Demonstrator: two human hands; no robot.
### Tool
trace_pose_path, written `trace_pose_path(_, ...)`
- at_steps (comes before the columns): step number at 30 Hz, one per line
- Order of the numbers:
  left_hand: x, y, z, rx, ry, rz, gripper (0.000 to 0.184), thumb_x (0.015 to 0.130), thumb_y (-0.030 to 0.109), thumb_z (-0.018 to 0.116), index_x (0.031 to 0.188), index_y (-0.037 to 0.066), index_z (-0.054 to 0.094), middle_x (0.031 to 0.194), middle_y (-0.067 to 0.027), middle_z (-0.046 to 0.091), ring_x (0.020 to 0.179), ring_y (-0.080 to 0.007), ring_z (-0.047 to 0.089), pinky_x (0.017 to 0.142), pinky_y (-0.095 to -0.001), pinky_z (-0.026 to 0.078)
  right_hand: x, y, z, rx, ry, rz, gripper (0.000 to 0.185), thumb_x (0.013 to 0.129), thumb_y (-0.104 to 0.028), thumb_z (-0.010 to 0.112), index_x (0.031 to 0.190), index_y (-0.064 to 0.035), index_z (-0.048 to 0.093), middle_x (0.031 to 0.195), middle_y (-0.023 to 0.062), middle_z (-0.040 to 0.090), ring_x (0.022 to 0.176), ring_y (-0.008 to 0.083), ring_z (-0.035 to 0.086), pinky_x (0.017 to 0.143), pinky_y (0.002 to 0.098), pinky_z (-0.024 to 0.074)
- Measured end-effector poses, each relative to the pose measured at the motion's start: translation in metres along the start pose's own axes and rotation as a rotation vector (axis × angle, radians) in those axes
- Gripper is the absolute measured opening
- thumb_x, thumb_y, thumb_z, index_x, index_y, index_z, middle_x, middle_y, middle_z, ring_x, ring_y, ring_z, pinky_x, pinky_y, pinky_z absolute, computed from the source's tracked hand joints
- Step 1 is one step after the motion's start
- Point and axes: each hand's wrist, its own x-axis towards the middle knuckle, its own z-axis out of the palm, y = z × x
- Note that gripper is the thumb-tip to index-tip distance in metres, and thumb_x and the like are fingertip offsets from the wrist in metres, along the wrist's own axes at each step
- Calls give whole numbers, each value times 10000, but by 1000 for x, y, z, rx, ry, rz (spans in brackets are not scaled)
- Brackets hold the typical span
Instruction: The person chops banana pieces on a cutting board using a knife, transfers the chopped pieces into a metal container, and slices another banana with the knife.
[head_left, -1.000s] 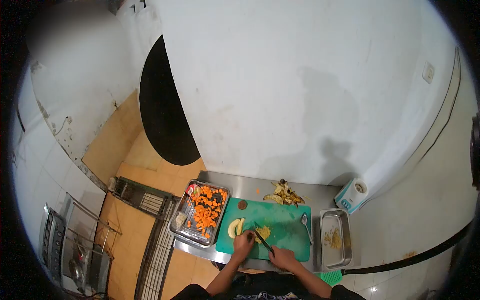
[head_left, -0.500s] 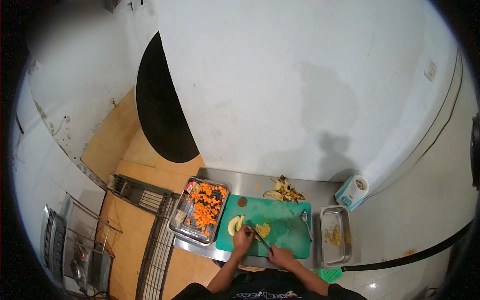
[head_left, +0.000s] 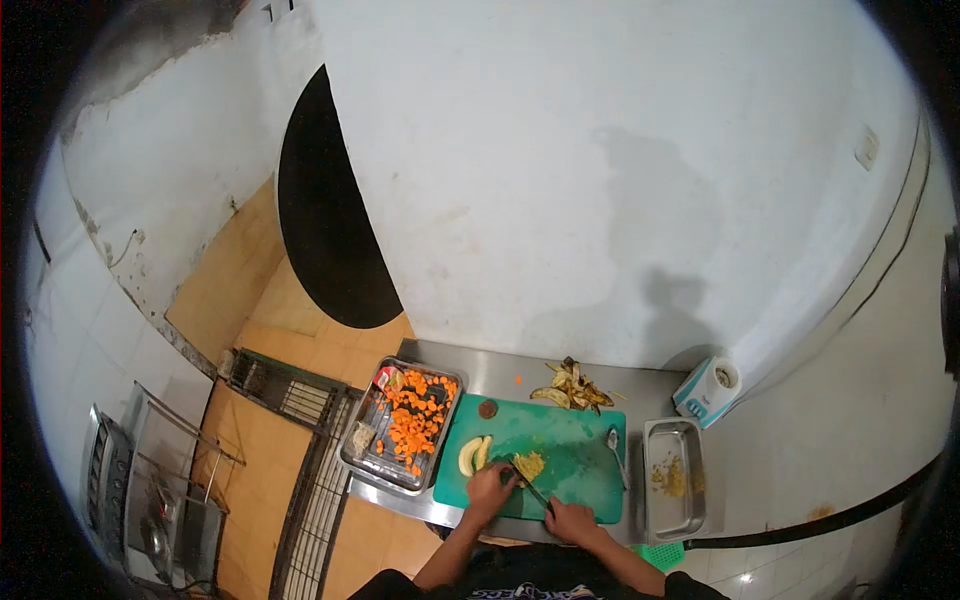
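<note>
My right hand (head_left: pixel 572 522) grips a knife (head_left: pixel 535 490), its blade slanting up and left across the green cutting board (head_left: pixel 570 445). At the blade's far end my left hand (head_left: pixel 490 487) is closed, fingers curled down to the board; what lies under them is hidden. Just right of the blade tip sits a small heap of chopped yellow pieces (head_left: pixel 529 464), apparently banana. Peeled bananas (head_left: pixel 470 456) lie above and left of my left hand. A small brown round thing (head_left: pixel 488 409) rests near the board's upper edge, and a spoon (head_left: pixel 617 458) lies along its right side.
Left of the board stands a metal tray (head_left: pixel 350 452) with orange carrot pieces. Banana peels (head_left: pixel 573 386) lie behind the board. To the right are a steel pan (head_left: pixel 698 515) with yellow bits and a white-and-blue kitchen scale (head_left: pixel 708 390). A wall rises behind the steel counter (head_left: pixel 490 365).
The view has shifted slightly. The knife and both hands have moved a little, with the blade still beside my left fingers and the chopped heap.
</note>
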Motion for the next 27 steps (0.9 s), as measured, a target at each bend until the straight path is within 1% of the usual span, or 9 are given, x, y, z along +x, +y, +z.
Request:
trace_pose_path(8, 11, 8, 4, 11, -43, 7, 221, 876, 303, 766, 1007, 125, 766, 998, -92, 746, 874, -319, 728, 745, -450, 571, 3, -5, -12, 21, 135, 14, 329, 1015, -365, 529, 1165, -78, 592, 814, 225, 702, 754, 455, 681, 723, 594, 507)
trace_pose_path(10, 7, 11, 7, -30, 65, 74, 205, 859, 255, 776, 994, 104, 748, 984, -101, 718, 878, -322, 710, 750, -457, 566, 1, 0, -1, 17, 113, 28, 337, 1013, -365, 529, 1166, -72, 595, 803, 220, 697, 744, 460, 676, 723, 603, 507)
trace_pose_path(11, 5, 12, 8, -33, 61, 71, 205, 859, 255, 776, 994, 104, 748, 984, -101, 718, 878, -322, 710, 750, -457, 566, -2, 6, 2, 17, 109, 31, 337, 1013, -365, 529, 1166, -72, 595, 803, 220, 697, 744, 460, 676, 723, 603, 507)
trace_pose_path(13, 5, 6, 11, -36, 135, 229, 215, 824, 191, 789, 1001, 87, 726, 1005, -114, 676, 921, -342, 677, 779, -465, 556, -11, 9, -4, 33, -68, 38, 426, 1020, -378, 488, 1277, -45, 556, 906, 242, 722, 864, 471, 703, 799, 621, 515)
trace_pose_path(17, 9, -6, 27, -58, 123, 325, 257, 792, 138, 792, 1026, 72, 706, 1031, -136, 640, 970, -366, 642, 808, -475, 545, -29, 7, -48, -35, -170, 29, 396, 1018, -352, 491, 1231, -26, 564, 898, 243, 720, 853, 467, 703, 797, 614, 518)
trace_pose_path(20, 12, -9, 31, -118, 139, 349, 264, 784, 123, 787, 1017, 45, 692, 1027, -151, 636, 954, -392, 623, 826, -487, 533, -17, -7, -46, 35, -53, -11, 370, 1018, -340, 497, 1196, -24, 572, 888, 239, 720, 833, 458, 704, 771, 611, 519)
trace_pose_path(22, 19, -2, 33, -109, 265, 436, 266, 776, 94, 778, 1015, 25, 685, 1013, -155, 632, 924, -396, 611, 829, -498, 525, 8, -10, -28, 7, 152, -14, 333, 1014, -344, 514, 1136, -41, 578, 804, 207, 697, 760, 437, 687, 702, 609, 498)
trace_pose_path(26, 32, 1, 34, -49, 322, 451, 262, 762, 80, 774, 1001, 20, 687, 1026, -154, 639, 915, -401, 599, 843, -507, 515, 29, -8, -2, -22, 208, -18, 341, 1017, -340, 507, 1157, -34, 564, 810, 207, 702, 759, 443, 687, 699, 611, 496)
trace_pose_path(27, 33, -7, 41, -56, 267, 441, 262, 757, 80, 775, 999, 23, 690, 1036, -155, 643, 934, -400, 600, 853, -505, 515, 24, -7, -1, -6, 156, 3, 351, 1015, -342, 510, 1164, -28, 559, 809, 207, 703, 755, 447, 686, 697, 613, 496)
